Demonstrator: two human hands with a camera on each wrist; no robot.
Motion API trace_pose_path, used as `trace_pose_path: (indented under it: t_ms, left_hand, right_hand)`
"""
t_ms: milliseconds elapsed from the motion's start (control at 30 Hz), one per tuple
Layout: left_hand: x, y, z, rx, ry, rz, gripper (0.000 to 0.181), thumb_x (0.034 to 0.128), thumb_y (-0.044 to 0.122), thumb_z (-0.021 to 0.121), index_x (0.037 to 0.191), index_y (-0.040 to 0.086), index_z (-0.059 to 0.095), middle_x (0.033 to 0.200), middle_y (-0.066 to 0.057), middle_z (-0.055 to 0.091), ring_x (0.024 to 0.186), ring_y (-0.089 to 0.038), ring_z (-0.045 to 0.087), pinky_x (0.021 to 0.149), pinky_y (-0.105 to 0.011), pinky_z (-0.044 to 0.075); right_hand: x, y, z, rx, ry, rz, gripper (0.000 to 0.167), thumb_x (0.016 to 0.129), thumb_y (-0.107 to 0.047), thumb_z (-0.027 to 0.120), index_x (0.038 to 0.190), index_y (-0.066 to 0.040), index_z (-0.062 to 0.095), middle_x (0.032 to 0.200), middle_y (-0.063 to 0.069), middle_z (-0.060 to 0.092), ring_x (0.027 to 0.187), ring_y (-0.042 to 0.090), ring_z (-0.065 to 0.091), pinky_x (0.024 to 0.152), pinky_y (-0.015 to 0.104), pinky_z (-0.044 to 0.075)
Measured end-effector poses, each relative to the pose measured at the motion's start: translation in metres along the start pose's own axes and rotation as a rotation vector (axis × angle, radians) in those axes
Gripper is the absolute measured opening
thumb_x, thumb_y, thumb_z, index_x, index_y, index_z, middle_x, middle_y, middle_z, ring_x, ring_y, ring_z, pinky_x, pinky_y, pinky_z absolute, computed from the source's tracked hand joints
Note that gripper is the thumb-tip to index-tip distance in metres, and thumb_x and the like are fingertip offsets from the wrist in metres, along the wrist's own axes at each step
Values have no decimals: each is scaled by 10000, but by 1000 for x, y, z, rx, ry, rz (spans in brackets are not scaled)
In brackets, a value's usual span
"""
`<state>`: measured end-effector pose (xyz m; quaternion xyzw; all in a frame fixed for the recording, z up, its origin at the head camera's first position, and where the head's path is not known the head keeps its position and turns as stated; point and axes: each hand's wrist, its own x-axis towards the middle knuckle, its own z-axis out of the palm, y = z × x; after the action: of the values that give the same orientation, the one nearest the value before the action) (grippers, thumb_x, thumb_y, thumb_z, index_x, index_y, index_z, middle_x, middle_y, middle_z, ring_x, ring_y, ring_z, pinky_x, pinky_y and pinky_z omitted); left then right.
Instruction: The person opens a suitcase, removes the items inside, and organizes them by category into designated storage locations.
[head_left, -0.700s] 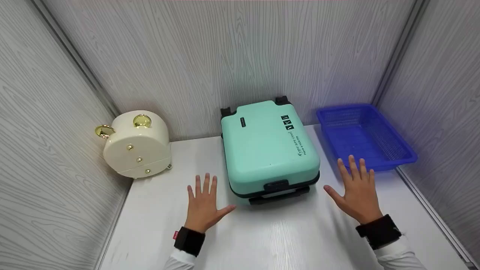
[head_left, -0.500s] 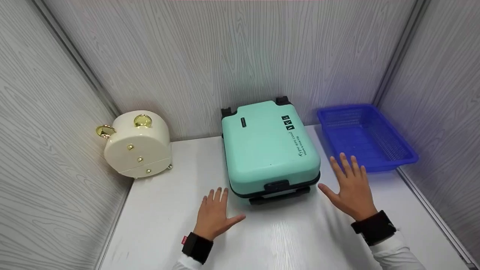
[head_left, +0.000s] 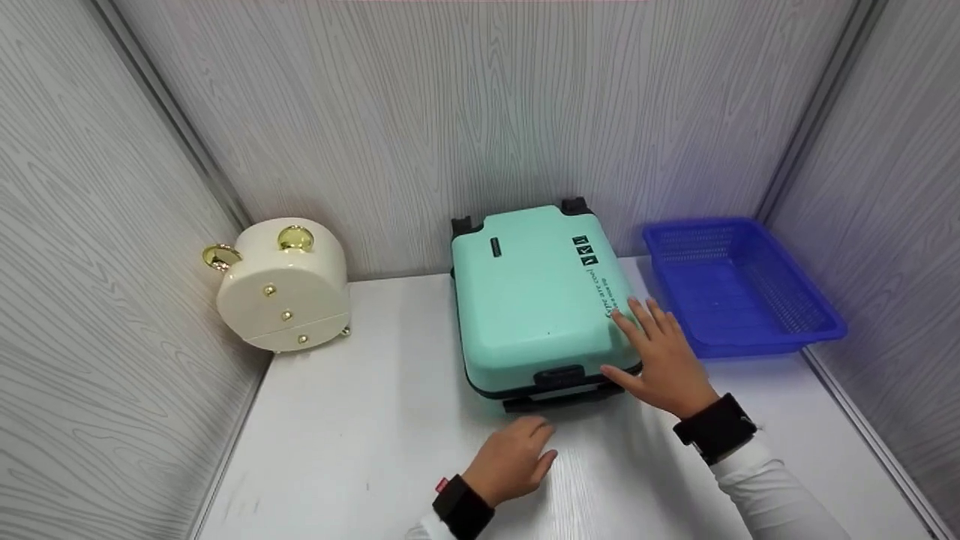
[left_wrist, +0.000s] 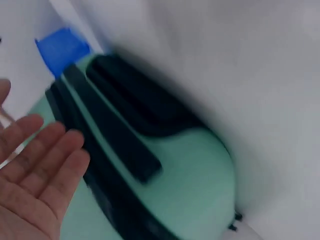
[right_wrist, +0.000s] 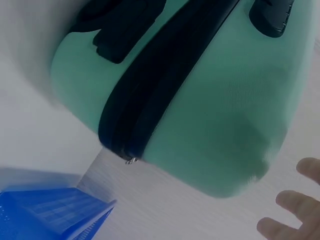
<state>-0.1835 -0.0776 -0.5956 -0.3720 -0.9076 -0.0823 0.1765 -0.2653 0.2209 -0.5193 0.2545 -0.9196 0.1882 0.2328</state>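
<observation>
A mint-green suitcase (head_left: 536, 292) lies flat on the table with its wheels toward the back wall. Its black handle (head_left: 559, 399) faces me, and a dark zip band (right_wrist: 150, 85) runs round its side. My left hand (head_left: 513, 460) is just in front of the handle, holding nothing, with its fingers loosely bent. At the suitcase's near right corner hovers my right hand (head_left: 666, 369), fingers spread and straight. The right wrist view shows a gap between its fingertips (right_wrist: 290, 202) and the green shell.
A cream box with gold knobs and round gold ears (head_left: 285, 285) stands at the back left. Behind my right hand, a blue plastic basket (head_left: 750, 346) sits at the back right. Grey wood-grain panels (head_left: 420, 112) enclose the table on three sides.
My left hand has moved right and nearer to me, its fingers bending. The right hand has shifted left, over the suitcase corner. The suitcase, box and basket have stayed in place.
</observation>
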Motion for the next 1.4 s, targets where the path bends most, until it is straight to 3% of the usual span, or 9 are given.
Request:
trace_pose_path:
  t_ms: [100,167,400,533,633,767,900,1167,1400]
  left_hand:
    - [18,10,16,96,5,50,350,1032,281,740,1305,63,711,1319,-80,725,1248,-214,707,1094,-316,568]
    - [28,14,25,165,-2,52,380,1034,272,733,1344,57,691,1355,-95,708,1279,-233,689,1127,-331,550]
    - [48,20,47,347,-35,-39,436,1054,317,684,1412,70,658,1321,-60,697,1186,-215,671,1014,-326,587]
    - [55,23,54,379,-52,-84,463,1040,380,709,1390,78,683,1278,-43,706,1140,-203,677,944,-323,601]
    - [59,24,55,354,-82,-116,492,1036,402,716,1391,64,684,1288,-57,698,1154,-209,677,941,-332,603]
    - [61,25,56,290,-115,-164,537,1039,429,717,1408,42,663,1321,-87,701,1187,-232,689,975,-355,602]
    - [62,22,56,261,-73,-199,452,1038,414,732,1314,59,692,1198,-64,748,1065,-215,729,904,-343,616]
    - [52,15,59,341,23,-162,175,1011,272,732,1110,128,735,945,25,737,775,-133,690,671,-271,579]
    - [31,5,54,262,-33,-146,243,1050,269,672,1236,115,692,959,2,742,860,-176,714,850,-346,615]
  right_hand:
    - [9,0,4,18,-24,-40,900,885,-443,878,1606,-50,510,1689,283,417,1570,569,341,1227,766,315]
    - [14,1,5,22,-37,-58,883,901,-438,867,1606,-46,509,1687,288,418,1565,574,348,1222,767,324]
    - [22,10,11,34,-88,-84,832,928,-396,840,1594,-20,511,1666,322,423,1558,578,360,1222,760,336]
    - [22,13,13,28,-114,-85,850,925,-393,850,1603,-14,505,1666,309,436,1554,564,377,1228,730,355]
    - [22,14,14,9,-118,-93,847,934,-399,842,1607,-12,501,1664,303,443,1551,557,387,1237,710,359]
    - [21,15,17,-8,-96,-109,835,941,-409,830,1601,-11,510,1655,302,457,1540,553,406,1237,700,366]
    - [19,13,21,-29,-64,-128,822,952,-411,812,1594,3,510,1643,312,466,1527,556,419,1229,694,377]
    - [11,2,24,-82,-7,-155,806,956,-413,793,1577,22,518,1608,327,500,1498,553,457,1208,676,409]
    - [4,-16,27,-92,22,-125,797,944,-429,813,1546,24,554,1591,311,530,1487,524,490,1187,666,434]
